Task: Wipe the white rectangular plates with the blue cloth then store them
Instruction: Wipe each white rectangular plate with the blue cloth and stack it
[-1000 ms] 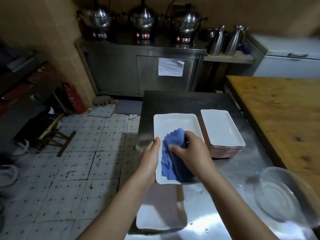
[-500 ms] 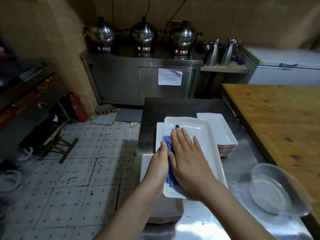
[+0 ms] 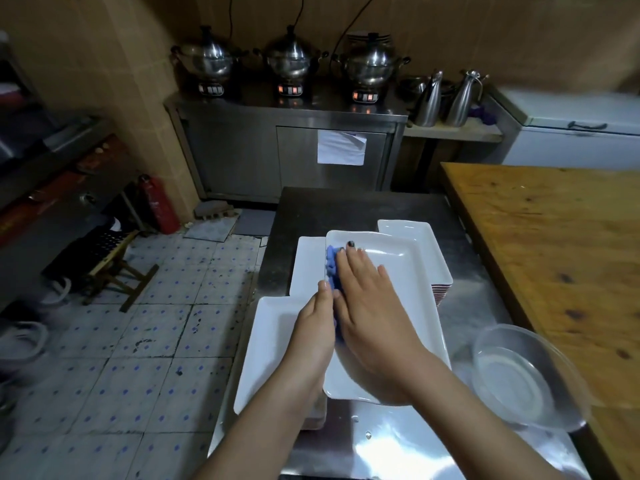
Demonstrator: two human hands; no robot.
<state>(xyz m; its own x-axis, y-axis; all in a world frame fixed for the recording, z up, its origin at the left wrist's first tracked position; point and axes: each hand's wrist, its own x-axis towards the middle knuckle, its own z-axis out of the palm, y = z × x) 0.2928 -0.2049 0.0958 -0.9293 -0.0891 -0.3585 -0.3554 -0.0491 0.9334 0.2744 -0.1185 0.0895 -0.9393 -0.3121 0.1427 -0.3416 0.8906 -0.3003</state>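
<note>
A white rectangular plate [image 3: 412, 271] is held over the steel counter, and my left hand [image 3: 317, 327] grips its left edge with the thumb on top. My right hand [image 3: 370, 306] lies flat on the plate with straight fingers, pressing the blue cloth [image 3: 331, 265], which is mostly hidden under the palm. A stack of white plates [image 3: 415, 228] stands behind it to the right. Another white plate [image 3: 308, 265] shows under its left side. A nearer plate pile [image 3: 270, 348] sits at the counter's left edge.
A clear glass bowl [image 3: 526, 375] stands at the right on the steel counter [image 3: 381, 445]. A wooden table [image 3: 554, 254] borders the counter on the right. Tiled floor [image 3: 156, 323] drops off to the left. A steel cabinet [image 3: 294, 150] with three pots stands at the back.
My right hand went from clutching the bunched cloth to pressing it flat. The plate shifted right, partly over the right stack. In the last half second the hands barely moved.
</note>
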